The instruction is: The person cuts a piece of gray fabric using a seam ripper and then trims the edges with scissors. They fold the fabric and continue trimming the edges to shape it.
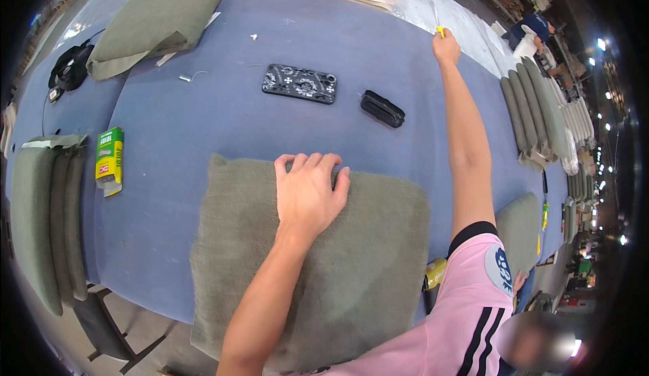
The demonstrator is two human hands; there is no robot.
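Note:
A grey-green fabric cushion (365, 254) lies in front of me, over the near edge of the blue-topped table. My left hand (307, 193) is on its far edge, back up, with the fingers bent over the rim and the thumb to the right. Stretched far out to the right, my right hand (446, 46) is closed round a yellow-handled tool (441, 31). A thin metal shaft points away from its handle; the exact kind is too small to make out. Clear plastic sheeting (466, 28) lies beneath that hand.
Beyond the cushion are a patterned phone (299, 83) and a black case (382, 108). A green-yellow box (109, 161) stands left, near stacked cushions (40, 220). Another cushion (159, 24) lies far left, by a black strap bundle (69, 68). More cushions (534, 109) and a person (534, 28) are right.

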